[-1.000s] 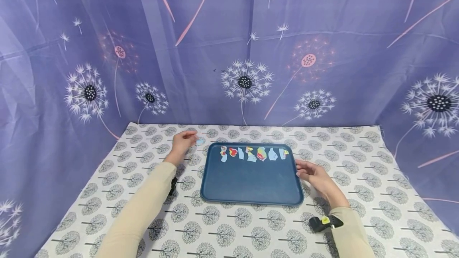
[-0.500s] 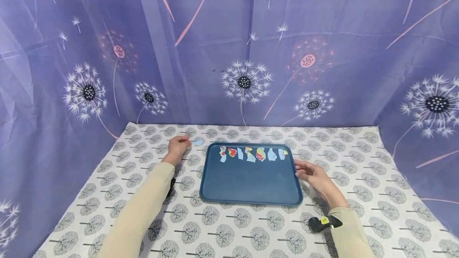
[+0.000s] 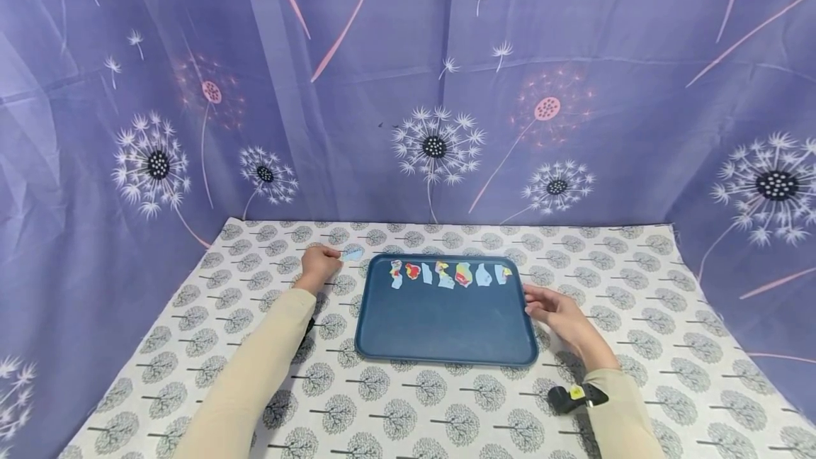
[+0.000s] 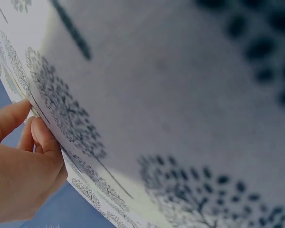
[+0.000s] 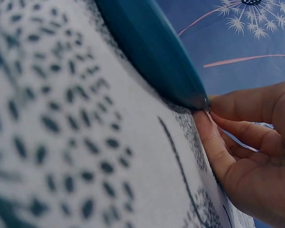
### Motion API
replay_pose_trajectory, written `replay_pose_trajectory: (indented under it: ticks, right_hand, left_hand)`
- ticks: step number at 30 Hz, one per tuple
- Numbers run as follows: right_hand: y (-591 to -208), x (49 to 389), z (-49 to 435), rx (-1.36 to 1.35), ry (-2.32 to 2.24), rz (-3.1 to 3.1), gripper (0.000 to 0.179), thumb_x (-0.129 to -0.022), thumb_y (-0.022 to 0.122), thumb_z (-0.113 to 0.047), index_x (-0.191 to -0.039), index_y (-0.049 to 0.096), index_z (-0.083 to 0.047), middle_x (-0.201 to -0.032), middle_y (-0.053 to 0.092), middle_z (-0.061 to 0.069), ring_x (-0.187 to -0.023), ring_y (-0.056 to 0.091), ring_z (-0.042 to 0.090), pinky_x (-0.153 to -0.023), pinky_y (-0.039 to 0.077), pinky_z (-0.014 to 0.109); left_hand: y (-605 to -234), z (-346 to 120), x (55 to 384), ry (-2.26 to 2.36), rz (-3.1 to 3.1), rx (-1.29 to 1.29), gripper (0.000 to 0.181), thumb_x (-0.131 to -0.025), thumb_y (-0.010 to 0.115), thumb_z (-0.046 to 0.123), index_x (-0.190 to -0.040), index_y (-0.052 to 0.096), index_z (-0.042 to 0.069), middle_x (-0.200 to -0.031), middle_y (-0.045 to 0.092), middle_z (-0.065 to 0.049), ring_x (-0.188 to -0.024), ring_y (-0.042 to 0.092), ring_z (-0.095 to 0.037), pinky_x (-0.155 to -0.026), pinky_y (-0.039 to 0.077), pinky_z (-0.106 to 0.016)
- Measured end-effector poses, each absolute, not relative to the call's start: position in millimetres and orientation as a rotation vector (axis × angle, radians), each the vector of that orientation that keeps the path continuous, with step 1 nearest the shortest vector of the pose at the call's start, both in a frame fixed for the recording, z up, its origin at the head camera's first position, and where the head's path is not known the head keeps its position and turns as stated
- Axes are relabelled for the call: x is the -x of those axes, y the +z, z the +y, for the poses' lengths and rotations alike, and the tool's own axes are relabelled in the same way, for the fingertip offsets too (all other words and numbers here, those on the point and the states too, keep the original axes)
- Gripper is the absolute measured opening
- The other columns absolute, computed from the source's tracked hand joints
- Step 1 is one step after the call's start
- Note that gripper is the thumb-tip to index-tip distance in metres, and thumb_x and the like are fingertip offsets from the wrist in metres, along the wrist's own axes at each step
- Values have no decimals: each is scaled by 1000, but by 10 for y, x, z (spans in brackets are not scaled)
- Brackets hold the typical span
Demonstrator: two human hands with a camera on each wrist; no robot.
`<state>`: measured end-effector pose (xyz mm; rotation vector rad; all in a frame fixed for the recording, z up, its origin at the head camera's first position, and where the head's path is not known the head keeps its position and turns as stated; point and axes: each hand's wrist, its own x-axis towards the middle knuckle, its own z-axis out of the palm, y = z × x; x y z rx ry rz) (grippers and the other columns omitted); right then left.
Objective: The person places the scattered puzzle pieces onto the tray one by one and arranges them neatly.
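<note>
My left hand (image 3: 321,266) is at the left end of a light blue torn paper piece (image 3: 353,253), lying just off the tray's far left corner. Its thumb and curled fingers pinch the edge of the piece; the left wrist view hardly shows the paper. My right hand (image 3: 561,314) holds the right rim of a dark blue tray (image 3: 446,328), and the right wrist view shows thumb and fingertips on the rim (image 5: 180,90). Along the tray's far side lies a row of several torn paper pieces, among them a red one (image 3: 413,271) and a multicoloured one (image 3: 463,275).
A white cloth with a grey tree print (image 3: 408,413) covers the table. Purple curtains (image 3: 357,126) with dandelions hang behind the table and at both sides. A black wrist camera (image 3: 576,397) sits on the right sleeve.
My left hand drew back leftward from the light blue paper piece, then came back right to its edge. The right hand and the tray have stayed in place.
</note>
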<state>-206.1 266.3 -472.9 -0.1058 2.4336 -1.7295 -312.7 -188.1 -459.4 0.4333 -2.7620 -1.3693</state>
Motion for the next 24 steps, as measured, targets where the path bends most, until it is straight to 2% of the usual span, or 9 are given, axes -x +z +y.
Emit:
replay_pose_trajectory:
  ticks: [3, 9, 15, 21, 24]
  right_hand:
    - [-4729, 2063, 2670, 113, -1729, 2436, 54, -93, 59, -3, -142, 40, 7, -125, 54, 26, -105, 58, 14, -90, 52, 17]
    - [-4734, 2062, 2666, 120, -1741, 2427, 53, -92, 59, -1, -141, 40, 7, -124, 55, 26, -102, 59, 11, -89, 52, 16]
    - [-4729, 2058, 2656, 125, -1733, 2439, 53, -92, 60, -3, -141, 40, 8, -123, 55, 26, -101, 58, 9, -88, 52, 16]
    - [-4727, 2062, 2662, 119, -1722, 2448, 53, -93, 59, -2, -141, 40, 7, -124, 54, 25, -102, 58, 9, -89, 52, 16]
    - [-4729, 2055, 2666, 114, -1715, 2450, 54, -92, 59, -2, -142, 40, 7, -125, 54, 26, -103, 58, 12, -89, 52, 16]
  left_hand:
    - [-4581, -1879, 3109, -1379, -2763, -428, 25, -84, 65, 0, -108, 69, -2, -114, 64, -19, -99, 61, -32, -84, 57, -41]
    - [-4574, -1882, 3105, -1415, -2756, -434, 25, -83, 63, -2, -106, 70, -2, -116, 62, -19, -93, 59, -29, -73, 55, -36]
    - [-4582, -1892, 3115, -1403, -2729, -419, 20, -84, 66, 0, -102, 71, -2, -113, 64, -20, -93, 61, -30, -81, 57, -39]
    - [-4570, -1906, 3127, -1425, -2695, -422, 14, -89, 65, 8, -97, 73, -1, -109, 66, -18, -71, 58, -19, -62, 53, -32]
    - [-4560, -1894, 3106, -1452, -2685, -421, 16, -91, 63, 11, -98, 72, 0, -107, 66, -18, -70, 56, -18, -61, 51, -31]
